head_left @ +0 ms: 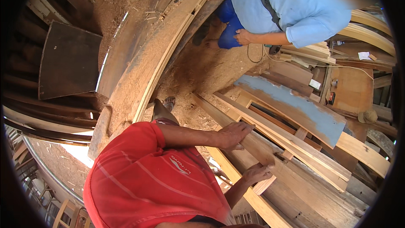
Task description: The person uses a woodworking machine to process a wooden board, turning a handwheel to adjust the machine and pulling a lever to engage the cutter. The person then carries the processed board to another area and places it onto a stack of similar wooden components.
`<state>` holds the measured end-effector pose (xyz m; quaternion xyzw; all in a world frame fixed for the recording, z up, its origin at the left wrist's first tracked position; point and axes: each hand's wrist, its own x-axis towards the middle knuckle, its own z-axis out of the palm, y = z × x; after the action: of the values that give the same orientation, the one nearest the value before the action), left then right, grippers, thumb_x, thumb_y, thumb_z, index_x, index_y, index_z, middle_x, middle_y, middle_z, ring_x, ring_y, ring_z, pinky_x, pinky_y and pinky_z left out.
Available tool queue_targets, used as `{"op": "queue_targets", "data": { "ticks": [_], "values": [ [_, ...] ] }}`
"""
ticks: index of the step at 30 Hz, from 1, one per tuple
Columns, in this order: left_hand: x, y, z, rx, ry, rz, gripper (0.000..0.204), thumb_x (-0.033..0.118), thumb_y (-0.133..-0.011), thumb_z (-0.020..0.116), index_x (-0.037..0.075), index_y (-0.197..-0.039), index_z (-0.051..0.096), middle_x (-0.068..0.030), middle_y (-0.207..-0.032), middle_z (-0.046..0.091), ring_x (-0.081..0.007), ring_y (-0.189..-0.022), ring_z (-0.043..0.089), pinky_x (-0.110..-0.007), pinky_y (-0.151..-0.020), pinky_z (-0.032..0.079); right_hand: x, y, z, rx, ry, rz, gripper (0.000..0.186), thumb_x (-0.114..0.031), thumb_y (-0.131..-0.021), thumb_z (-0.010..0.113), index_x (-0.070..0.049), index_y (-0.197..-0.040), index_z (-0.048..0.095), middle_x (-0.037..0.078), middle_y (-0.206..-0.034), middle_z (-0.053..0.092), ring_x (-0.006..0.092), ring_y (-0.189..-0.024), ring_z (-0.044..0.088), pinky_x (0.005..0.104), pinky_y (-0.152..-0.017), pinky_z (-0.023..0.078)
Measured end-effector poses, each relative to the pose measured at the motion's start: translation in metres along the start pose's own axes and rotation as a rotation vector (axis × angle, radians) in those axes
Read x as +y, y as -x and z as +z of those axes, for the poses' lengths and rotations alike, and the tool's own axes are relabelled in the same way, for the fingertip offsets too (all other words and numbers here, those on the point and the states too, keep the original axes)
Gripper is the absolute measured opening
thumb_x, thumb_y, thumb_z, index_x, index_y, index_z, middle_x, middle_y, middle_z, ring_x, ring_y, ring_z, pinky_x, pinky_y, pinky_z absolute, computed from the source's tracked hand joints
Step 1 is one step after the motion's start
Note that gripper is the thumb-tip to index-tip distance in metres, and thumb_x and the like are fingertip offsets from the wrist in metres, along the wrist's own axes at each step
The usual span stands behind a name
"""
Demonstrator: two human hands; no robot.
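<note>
Plank [260, 147] of brown wood runs from far left to near right beneath the left hand [233, 136], whose fingers and thumb clasp its edges, while the right hand [256, 174], grip impossible to tell, lies nearer its near-right end.

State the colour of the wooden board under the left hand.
Brown board, clearest in the head view.

long narrow wooden board [259, 147], med. brown, straight, plain, 1 pc., diag. nr. ctr. of view, upper L to lower R, partly covered midway, pale wood strips [291, 140] approx. parallel just beside, upper R side, contact w/ wood below unclear
</note>
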<state>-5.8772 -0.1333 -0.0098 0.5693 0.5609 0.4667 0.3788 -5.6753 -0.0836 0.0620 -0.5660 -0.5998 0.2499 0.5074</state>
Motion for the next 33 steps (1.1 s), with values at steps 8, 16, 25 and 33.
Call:
{"op": "queue_targets", "data": {
  "ticks": [8, 16, 25, 33],
  "values": [
    [-0.012, 0.029, -0.014, 0.079, 0.125, -0.164, 0.084, 0.022, -0.084, 0.075, 0.003, -0.152, 0.028, -0.0239, -0.136, 0.049, -0.0377, -0.123, 0.051, -0.045, -0.105, 0.043, -0.030, -0.020, 0.020, -0.114, 0.175, 0.125, 0.055, -0.053, -0.097, 0.059, -0.004, -0.077, 0.046, 0.000, -0.072, 0.043, 0.0102, -0.064, 0.038, 0.0288, -0.054, 0.029],
    [0.093, 0.032, -0.159, 0.611, 0.356, 0.586, 0.052, 0.034, -0.084, 0.075, 0.004, -0.119, 0.051, -0.0095, -0.091, 0.061, -0.0183, -0.079, 0.060, -0.034, -0.072, 0.051, -0.007, -0.098, 0.040, 0.018, 0.174, 0.241, 0.069, -0.055, -0.096, 0.056, 0.006, -0.129, 0.057, 0.020, -0.123, 0.060, 0.0256, -0.115, 0.053, 0.0395, -0.103, 0.039],
    [0.259, 0.033, -0.167, 0.704, -0.025, 1.654, 0.022, 0.032, -0.085, 0.070, 0.010, -0.089, 0.066, 0.0041, -0.085, 0.046, -0.0073, -0.071, 0.047, -0.022, -0.061, 0.042, 0.080, -0.217, 0.019, 0.193, -0.083, 0.200, 0.070, -0.054, -0.093, 0.062, 0.007, -0.125, 0.060, 0.023, -0.118, 0.064, 0.0297, -0.111, 0.059, 0.0397, -0.100, 0.043],
    [0.287, 0.003, -0.131, 0.499, 0.015, 1.786, 0.019, 0.026, -0.087, 0.066, 0.012, -0.076, 0.060, 0.0068, -0.073, 0.048, -0.0051, -0.062, 0.046, -0.020, -0.055, 0.037, 0.186, -0.273, -0.051, 0.211, 0.111, 0.435, 0.092, -0.069, -0.090, 0.053, 0.008, -0.140, 0.048, 0.032, -0.145, 0.045, 0.0402, -0.137, 0.044, 0.0440, -0.114, 0.032]
  ]
}}
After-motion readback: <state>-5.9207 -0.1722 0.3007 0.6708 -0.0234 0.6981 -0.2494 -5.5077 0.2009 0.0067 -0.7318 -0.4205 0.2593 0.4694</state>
